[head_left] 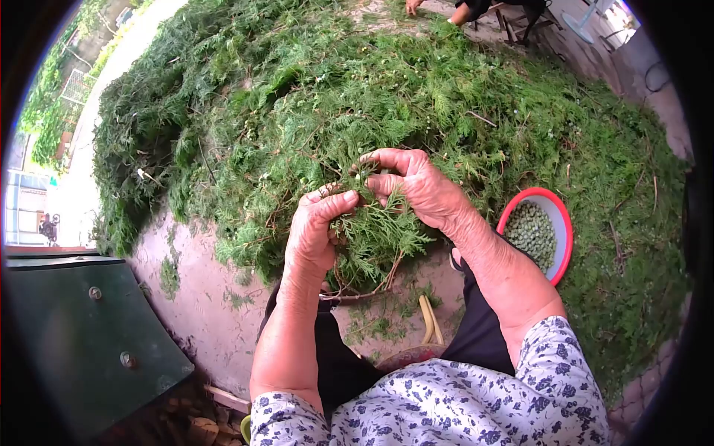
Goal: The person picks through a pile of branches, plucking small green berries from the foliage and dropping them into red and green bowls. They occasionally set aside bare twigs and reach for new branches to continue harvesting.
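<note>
Over my lap, my left hand (314, 227) is closed, thumb against fingers, on a leafy green conifer branch (387, 236). The branch's flat, feathery sprays hang below both hands, and its bare brown stem (364, 296) curves toward my knees. My right hand (420, 186) pinches a sprig at the branch's upper end, thumb and forefinger around the foliage beside a small pale-green cone (358, 177). The fingertips of both hands are close together. Right of my right forearm, a white bowl with a red rim (569, 241) holds many small green cones (532, 232).
A wide heap of cut conifer branches (297, 97) spreads ahead and to the right. Another person's hand (413, 7) shows at the top. A dark green panel (82, 327) with two knobs stands at lower left. A pale yellow curved handle (429, 321) lies between my legs.
</note>
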Tool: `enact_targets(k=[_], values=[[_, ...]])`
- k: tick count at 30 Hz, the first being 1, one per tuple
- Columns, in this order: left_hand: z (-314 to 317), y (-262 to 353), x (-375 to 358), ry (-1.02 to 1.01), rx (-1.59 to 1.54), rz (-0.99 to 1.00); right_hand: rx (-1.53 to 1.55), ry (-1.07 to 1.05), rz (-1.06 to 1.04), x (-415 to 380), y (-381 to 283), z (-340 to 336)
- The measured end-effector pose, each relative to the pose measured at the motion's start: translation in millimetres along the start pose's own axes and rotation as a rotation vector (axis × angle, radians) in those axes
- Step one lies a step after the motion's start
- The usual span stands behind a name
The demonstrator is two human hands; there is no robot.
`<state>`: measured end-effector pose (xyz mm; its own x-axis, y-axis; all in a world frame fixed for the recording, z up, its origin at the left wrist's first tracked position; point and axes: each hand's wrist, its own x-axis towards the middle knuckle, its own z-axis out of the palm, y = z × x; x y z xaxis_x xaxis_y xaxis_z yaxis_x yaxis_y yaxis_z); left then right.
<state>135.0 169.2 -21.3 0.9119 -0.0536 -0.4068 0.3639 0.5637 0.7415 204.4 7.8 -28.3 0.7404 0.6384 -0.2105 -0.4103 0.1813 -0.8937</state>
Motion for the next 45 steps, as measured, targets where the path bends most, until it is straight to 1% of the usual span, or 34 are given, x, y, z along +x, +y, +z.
enact_targets(k=[2, 3, 5, 6, 7, 9, 10, 12, 15, 17, 19, 21, 24, 26, 27, 29, 30, 32, 33, 36, 38, 41, 42, 43, 45], values=[[0.2, 1.6, -0.6, 0.014, 0.002, -0.022, -0.18, 0.046, -0.216, 5.1, 7.4, -3.0], [-1.4, 1.7, 0.2, 0.014, 0.002, -0.022, -0.179, 0.047, -0.216, 4.9, 6.4, -4.5], [-5.8, 2.0, 1.9, 0.125, 0.041, 0.07, -0.265, 0.268, -0.131, 1.8, 1.0, -10.3], [-5.8, 5.7, 0.3, 0.161, 0.05, 0.062, -0.155, 0.297, -0.043, 0.6, -6.3, -12.6], [-7.8, 8.9, -0.1, 0.26, 0.139, 0.068, 0.039, 0.299, -0.004, 1.8, -9.3, -17.6], [-5.0, 3.0, 0.7, 0.409, 0.256, 0.27, 0.337, 0.236, -0.003, 4.4, -6.5, -23.8], [-5.1, 2.3, 1.5, 0.409, 0.256, 0.27, 0.337, 0.236, -0.003, 5.0, -4.4, -24.0], [-5.5, 1.9, 4.0, 0.515, 0.285, 0.335, 0.424, 0.181, 0.043, 5.9, -1.1, -22.1], [-5.4, -0.5, 6.3, 0.525, 0.316, 0.306, 0.448, 0.161, 0.07, 3.5, 1.5, -13.3], [-7.4, -3.5, 7.7, 0.386, 0.306, 0.241, 0.424, 0.161, 0.106, 1.9, 0.8, -6.7], [-0.7, -3.8, 7.3, 0.294, 0.289, 0.192, 0.402, 0.115, 0.131, 0.9, 3.2, -2.9], [0.6, -9.6, 8.9, 0.179, 0.236, 0.184, 0.385, 0.11, 0.146, 0.8, 4.9, 0.4], [3.9, -12.5, 9.3, 0.183, 0.253, 0.179, 0.329, 0.07, 0.124, 2.1, 9.4, 3.5], [2.2, -14.4, 11.1, 0.275, 0.329, 0.238, 0.32, 0.082, 0.132, 2.5, 11.3, 6.5], [2.9, -14.1, 10.7, 0.276, 0.329, 0.237, 0.312, 0.095, 0.137, 2.5, 12.0, 7.2], [5.3, -12.6, 9.8, 0.306, 0.207, 0.186, 0.309, 0.068, 0.125, 2.5, 12.1, 7.3], [5.2, -13.1, 9.8, 0.305, 0.207, 0.186, 0.369, 0.105, 0.122, 2.7, 12.3, 7.5], [4.2, -14.4, 9.9, 0.41, 0.064, 0.223, 0.435, 0.187, 0.078, 4.6, 14.3, 4.8], [1.9, -12.7, 10.3, 0.413, 0.058, 0.217, 0.435, 0.187, 0.078, 4.5, 13.9, 4.8], [1.6, -11.2, 11.2, 0.43, 0.092, 0.263, 0.317, 0.064, 0.163, 1.4, 8.4, 8.5], [-4.0, -11.5, 10.5, 0.351, 0.137, 0.211, 0.236, 0.011, 0.136, 0.5, 14.3, 11.4], [4.8, -9.1, 10.0, 0.308, 0.139, 0.217, 0.14, 0.004, 0.112, 0.8, 16.1, 14.2], [1.8, -12.5, 11.4, 0.314, 0.209, 0.247, 0.084, 0.006, 0.104, 1.0, 16.4, 14.4], [1.1, -13.3, 11.4, 0.314, 0.209, 0.246, 0.085, 0.006, 0.105, 0.6, 17.5, 14.7], [0.8, -13.6, 11.1, 0.392, 0.194, 0.335, 0.082, 0.08, 0.116, -0.9, 19.5, 15.1]])
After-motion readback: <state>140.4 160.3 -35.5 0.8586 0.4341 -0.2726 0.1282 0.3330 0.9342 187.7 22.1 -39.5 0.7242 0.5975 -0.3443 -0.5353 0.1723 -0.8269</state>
